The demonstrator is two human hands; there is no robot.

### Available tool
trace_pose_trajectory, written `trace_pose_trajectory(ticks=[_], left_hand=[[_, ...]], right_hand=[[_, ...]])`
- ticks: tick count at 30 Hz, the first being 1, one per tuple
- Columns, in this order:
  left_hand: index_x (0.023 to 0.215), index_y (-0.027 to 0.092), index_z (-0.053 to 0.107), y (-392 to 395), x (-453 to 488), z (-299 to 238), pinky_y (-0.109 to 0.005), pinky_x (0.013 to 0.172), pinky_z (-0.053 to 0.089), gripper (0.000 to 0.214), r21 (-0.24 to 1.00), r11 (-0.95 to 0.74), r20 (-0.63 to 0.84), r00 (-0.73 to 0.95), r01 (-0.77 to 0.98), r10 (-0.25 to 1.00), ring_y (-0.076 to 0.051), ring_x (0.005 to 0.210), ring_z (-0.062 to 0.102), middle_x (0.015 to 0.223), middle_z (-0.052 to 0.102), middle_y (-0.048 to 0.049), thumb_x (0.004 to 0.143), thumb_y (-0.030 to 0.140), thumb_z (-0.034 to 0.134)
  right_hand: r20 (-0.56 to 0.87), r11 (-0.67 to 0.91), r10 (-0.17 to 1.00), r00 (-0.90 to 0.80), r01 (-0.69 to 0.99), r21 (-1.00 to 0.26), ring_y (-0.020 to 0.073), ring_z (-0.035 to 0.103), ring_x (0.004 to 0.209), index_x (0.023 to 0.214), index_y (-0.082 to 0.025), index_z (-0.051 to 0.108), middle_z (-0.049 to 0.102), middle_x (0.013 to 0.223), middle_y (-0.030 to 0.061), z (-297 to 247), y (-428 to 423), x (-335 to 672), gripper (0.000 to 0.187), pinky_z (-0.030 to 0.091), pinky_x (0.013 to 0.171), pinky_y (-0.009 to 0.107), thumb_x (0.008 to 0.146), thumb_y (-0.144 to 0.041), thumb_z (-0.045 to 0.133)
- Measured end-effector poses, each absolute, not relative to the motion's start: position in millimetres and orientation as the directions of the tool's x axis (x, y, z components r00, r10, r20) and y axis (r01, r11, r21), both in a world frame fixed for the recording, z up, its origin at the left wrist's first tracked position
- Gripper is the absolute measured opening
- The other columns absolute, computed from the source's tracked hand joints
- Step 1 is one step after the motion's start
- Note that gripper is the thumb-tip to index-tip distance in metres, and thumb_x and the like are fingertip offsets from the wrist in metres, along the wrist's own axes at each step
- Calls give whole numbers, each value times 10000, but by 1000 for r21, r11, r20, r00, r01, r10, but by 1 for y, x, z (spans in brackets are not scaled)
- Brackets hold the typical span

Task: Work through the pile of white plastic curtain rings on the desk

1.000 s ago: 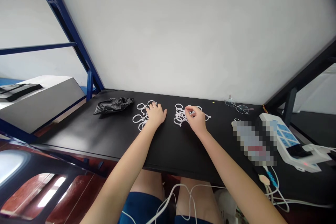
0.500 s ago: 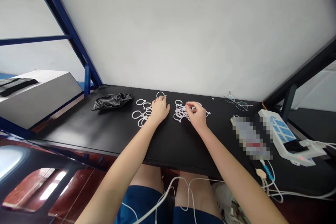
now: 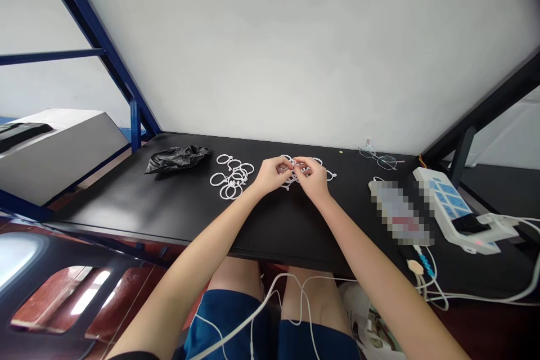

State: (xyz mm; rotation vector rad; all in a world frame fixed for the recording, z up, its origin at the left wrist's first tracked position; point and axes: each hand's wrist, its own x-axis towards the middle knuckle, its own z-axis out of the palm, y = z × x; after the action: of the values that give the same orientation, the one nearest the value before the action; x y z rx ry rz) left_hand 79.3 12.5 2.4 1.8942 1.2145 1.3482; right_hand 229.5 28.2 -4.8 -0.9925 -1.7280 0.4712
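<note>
My left hand (image 3: 272, 175) and my right hand (image 3: 313, 176) meet over the right pile of white plastic rings (image 3: 287, 186). Both are closed in a pinch, fingertips almost touching, with a white ring (image 3: 292, 163) between them. Much of that ring and of the pile under my hands is hidden by my fingers. Left of my left hand, several more white rings (image 3: 230, 191) lie in a loose group on the black tabletop (image 3: 177, 202). Each has a small knob-like closure.
A crumpled black plastic bag (image 3: 179, 158) lies at the left. Eyeglasses (image 3: 382, 160), a blurred-out phone (image 3: 400, 214) and a white power strip (image 3: 453, 208) with cables are on the right. White cords (image 3: 270, 287) hang across my lap. A wall (image 3: 270, 56) stands behind the tabletop.
My left hand has let go of a ring at the left group and moved right, joining my right hand in a pinch over the right pile. The view has shifted slightly.
</note>
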Motion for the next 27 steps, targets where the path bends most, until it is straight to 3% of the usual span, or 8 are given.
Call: trace_pose_trajectory(ticks=[15,20,24,27], left_hand=[[750,149,628,14,78,-2,-214,641,481,92,804,-465,452,127,371,883,-101,632,588,723,661,-6,748,200,551],[734,162,527,15,80,-4,-200,597,458,56,850,-448,438,101,278,893,-84,604,556,676,604,17,753,200,564],[825,182,484,16,80,-5,-212,620,472,118,864,-439,432,87,244,898,-86,620,563,696,607,26,764,200,583],[929,190,498,16,80,-5,-246,715,503,205,847,-446,442,80,289,893,-116,755,615,809,652,-5,749,167,595]], right_hand=[[575,585,806,-145,346,-733,212,655,760,838,-213,679,693,859,73,-1,22,227,174,543,582,328,831,-349,570],[587,598,795,-151,355,-719,204,648,749,853,-211,689,693,863,70,0,22,227,195,532,563,317,843,-367,571],[607,623,776,-169,356,-697,196,642,745,865,-214,694,689,855,62,0,22,227,202,529,573,315,863,-366,560],[603,616,780,-169,378,-691,207,646,771,873,-223,696,691,858,63,-1,22,227,213,530,582,320,871,-381,553]])
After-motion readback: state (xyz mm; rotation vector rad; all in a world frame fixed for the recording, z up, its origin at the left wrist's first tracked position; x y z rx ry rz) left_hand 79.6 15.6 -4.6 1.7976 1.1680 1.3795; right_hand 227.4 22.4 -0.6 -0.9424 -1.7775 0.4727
